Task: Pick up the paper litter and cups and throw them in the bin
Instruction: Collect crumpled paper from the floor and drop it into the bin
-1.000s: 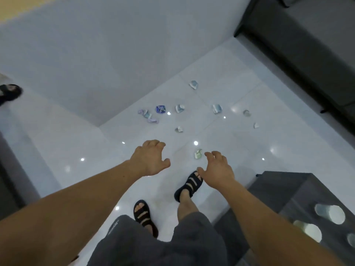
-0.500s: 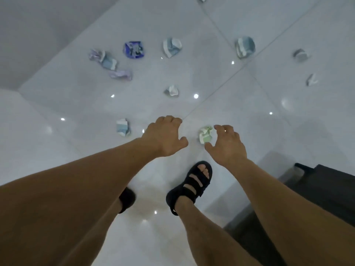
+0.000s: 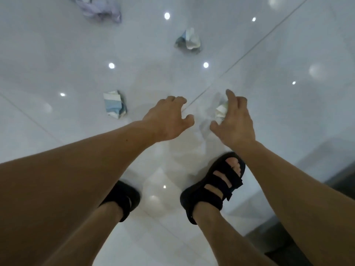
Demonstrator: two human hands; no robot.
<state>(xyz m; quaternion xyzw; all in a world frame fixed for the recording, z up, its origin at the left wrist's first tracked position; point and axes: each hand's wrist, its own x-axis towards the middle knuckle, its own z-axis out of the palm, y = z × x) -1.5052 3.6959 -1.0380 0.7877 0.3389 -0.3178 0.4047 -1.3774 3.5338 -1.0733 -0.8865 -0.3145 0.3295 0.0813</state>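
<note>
A small white-green crumpled paper (image 3: 220,111) lies on the glossy white floor. My right hand (image 3: 233,121) arches over it with spread fingers, thumb below it and forefinger above; its right side is hidden by the fingers. I cannot tell whether they touch. To the left my left hand (image 3: 169,118) hovers with loosely curled fingers and holds nothing. More litter lies around: a blue-white crumpled paper (image 3: 114,104) at the left, a grey-white one (image 3: 188,41) farther ahead, and a lilac one (image 3: 101,9) at the top edge.
My feet in black sandals stand below the hands, the right foot (image 3: 215,189) just under the right hand and the left foot (image 3: 123,198) partly behind my left forearm. A dark piece of furniture (image 3: 338,181) edges in at the lower right. Ceiling lights reflect in the tiles.
I have bent lower, so the floor and litter look much closer. My right hand has moved from beside the white-green paper to over it. The left hand stays nearby, holding nothing.
</note>
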